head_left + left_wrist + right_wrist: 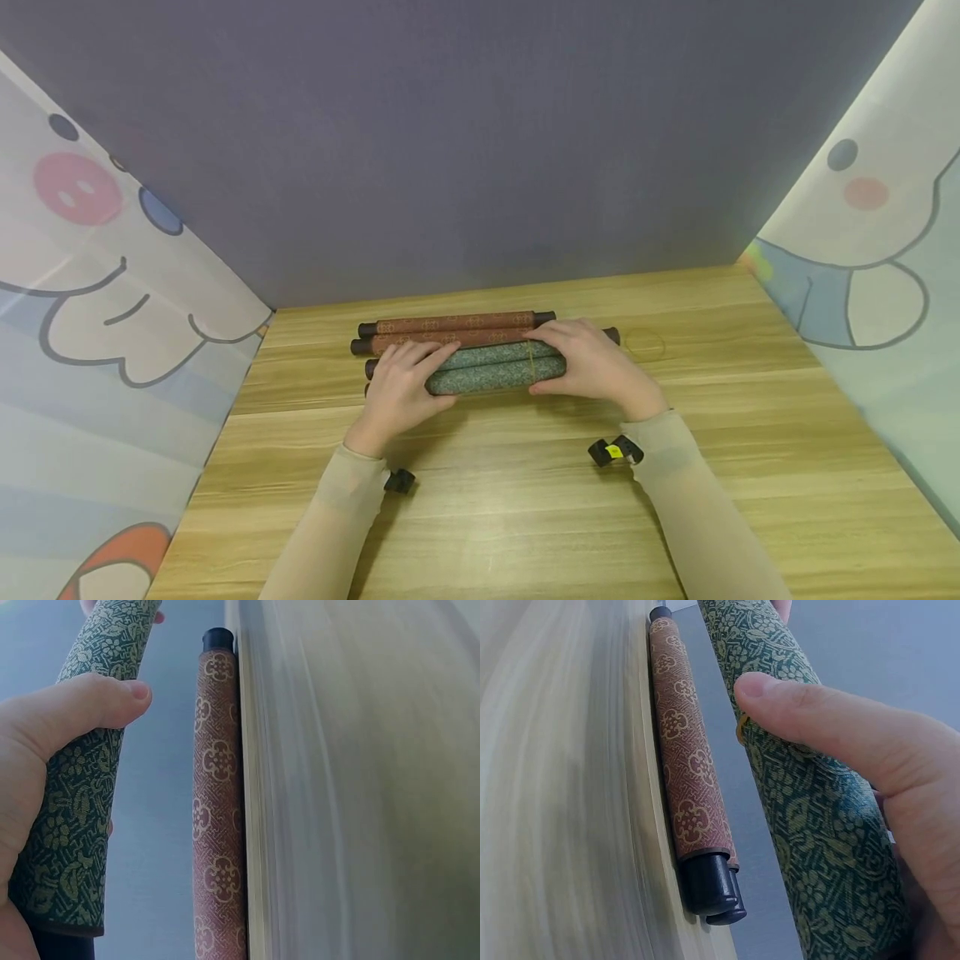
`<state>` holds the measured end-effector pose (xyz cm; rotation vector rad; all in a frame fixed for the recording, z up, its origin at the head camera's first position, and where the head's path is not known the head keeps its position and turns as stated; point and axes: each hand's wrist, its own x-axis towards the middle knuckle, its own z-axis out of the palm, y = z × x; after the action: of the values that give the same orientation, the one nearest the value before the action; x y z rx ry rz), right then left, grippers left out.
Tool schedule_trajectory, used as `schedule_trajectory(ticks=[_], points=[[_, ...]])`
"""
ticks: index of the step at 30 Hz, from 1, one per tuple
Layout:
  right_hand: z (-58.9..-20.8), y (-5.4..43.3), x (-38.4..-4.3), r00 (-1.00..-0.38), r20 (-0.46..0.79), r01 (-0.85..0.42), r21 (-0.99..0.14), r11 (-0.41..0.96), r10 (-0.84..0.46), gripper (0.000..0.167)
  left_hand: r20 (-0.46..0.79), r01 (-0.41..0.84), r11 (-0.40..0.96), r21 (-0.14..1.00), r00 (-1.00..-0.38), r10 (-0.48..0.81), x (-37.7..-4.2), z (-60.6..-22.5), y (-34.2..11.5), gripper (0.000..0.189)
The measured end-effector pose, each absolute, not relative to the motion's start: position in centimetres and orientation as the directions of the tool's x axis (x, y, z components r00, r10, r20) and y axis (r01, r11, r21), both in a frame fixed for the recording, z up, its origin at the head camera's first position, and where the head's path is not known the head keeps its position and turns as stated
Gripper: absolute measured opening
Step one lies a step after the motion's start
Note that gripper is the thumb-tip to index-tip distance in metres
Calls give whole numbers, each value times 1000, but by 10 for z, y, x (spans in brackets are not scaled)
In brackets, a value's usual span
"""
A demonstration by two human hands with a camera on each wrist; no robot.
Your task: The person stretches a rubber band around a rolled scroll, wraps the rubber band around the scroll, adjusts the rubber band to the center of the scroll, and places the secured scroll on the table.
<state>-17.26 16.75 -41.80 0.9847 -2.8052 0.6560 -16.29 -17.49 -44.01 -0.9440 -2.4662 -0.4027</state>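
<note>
Two green patterned scrolls [483, 377] with dark end knobs lie side by side across both hands. My left hand [403, 382] grips their left part, its thumb [112, 701] laid over the green cloth in the left wrist view. Toward the other end, my right hand [596, 364] grips them with the thumb on the near side. A thin yellowish band [741, 729] loops round the green scrolls by the right thumb. Just behind them, two reddish-brown scrolls [461, 323] with gold flower patterns and black knobs rest on the wooden table [495, 483].
A loose thin band [645, 343] lies on the table to the right of the scrolls. A dark grey panel [465, 150] rises at the table's back edge. Cartoon-printed sheets [150, 308] hang along both sides. Black wrist devices [617, 451] are strapped at the sleeves.
</note>
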Motion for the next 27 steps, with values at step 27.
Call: schedule_trajectory(ticks=[27], points=[[-416,156,-169,-780,208,-622,-357,697,-590,98,493,681,725,104,-668,557,-160,-441,-170,89]])
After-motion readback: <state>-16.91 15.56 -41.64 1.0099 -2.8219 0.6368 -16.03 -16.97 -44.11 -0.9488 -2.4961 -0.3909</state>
